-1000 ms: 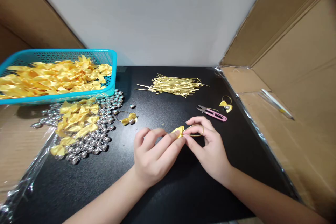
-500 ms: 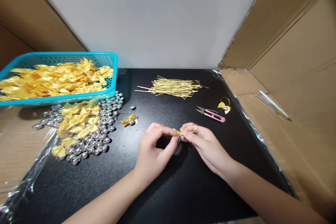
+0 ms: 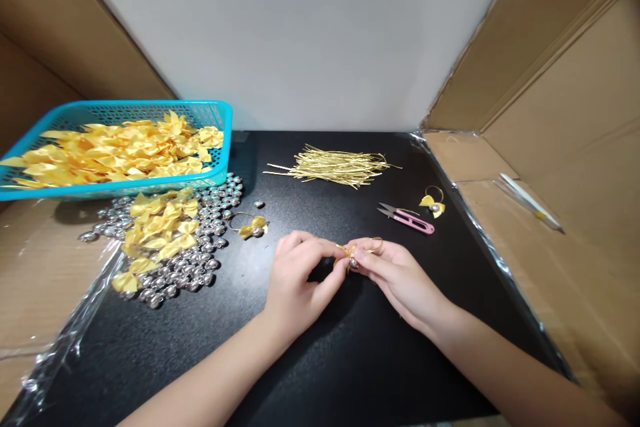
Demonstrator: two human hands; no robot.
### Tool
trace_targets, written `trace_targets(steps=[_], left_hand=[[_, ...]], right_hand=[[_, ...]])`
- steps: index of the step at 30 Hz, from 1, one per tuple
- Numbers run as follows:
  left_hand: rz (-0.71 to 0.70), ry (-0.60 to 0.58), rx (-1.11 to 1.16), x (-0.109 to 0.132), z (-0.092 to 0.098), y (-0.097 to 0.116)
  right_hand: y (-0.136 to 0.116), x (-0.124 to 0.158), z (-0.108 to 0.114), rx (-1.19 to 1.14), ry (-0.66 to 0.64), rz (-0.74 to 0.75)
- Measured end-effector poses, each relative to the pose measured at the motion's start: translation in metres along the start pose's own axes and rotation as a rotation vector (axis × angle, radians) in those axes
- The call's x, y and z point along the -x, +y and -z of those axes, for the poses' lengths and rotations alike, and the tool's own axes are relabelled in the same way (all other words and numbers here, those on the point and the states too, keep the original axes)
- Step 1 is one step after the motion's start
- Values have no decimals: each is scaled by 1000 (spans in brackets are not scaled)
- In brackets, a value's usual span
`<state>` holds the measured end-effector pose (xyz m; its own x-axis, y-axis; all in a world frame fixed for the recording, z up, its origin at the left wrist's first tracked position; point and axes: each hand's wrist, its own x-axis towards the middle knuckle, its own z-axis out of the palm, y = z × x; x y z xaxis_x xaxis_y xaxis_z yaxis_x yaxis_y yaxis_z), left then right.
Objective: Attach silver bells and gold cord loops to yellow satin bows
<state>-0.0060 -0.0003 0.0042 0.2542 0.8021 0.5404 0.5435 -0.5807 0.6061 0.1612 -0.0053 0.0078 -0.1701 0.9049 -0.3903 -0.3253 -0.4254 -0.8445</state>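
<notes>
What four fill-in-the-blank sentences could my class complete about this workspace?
1. The snips have a handle coloured ____.
2. The gold ties lie on a tabletop coloured ____.
3. The basket of yellow bows stands on the picture's ____ side.
4. The left hand and right hand hold a bow with a shiny bead coloured ____.

Missing words: pink; black; left; silver.

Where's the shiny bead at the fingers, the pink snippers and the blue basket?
Shiny bead (image 3: 353, 263): head view, on its silver surface.
Pink snippers (image 3: 414, 222): head view, on the handle.
Blue basket (image 3: 125, 187): head view, on its front rim.
</notes>
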Motion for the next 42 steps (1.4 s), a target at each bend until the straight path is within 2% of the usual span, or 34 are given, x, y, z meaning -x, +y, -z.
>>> trace_targets(steps=[9,16,21,26,32,34,38,40,42], left_hand=[[-41,80,29,0,3,3],[204,86,170,1,-2,2],[272,78,220,2,-3,1],[218,82,177,1,-2,0],[-173,80,-75,0,3,1],[-239,105,-143,-1,4,1],[-235,129,-148,-1,4,2],[-153,116,-63,0,3,2],[-11,94,53,1,1,2]], right_hand=[[-2,2,-2,-21,8,2],[-1,2,-3,-7,32,13],[2,1,-3,40,22,51],[3,0,-2,62,21,105],[6,0,0,84,2,191],[7,0,1,109,-16,241],[9,0,1,157,-14,295],[8,0,1,167,-9,268],[5,0,1,148,-17,211]])
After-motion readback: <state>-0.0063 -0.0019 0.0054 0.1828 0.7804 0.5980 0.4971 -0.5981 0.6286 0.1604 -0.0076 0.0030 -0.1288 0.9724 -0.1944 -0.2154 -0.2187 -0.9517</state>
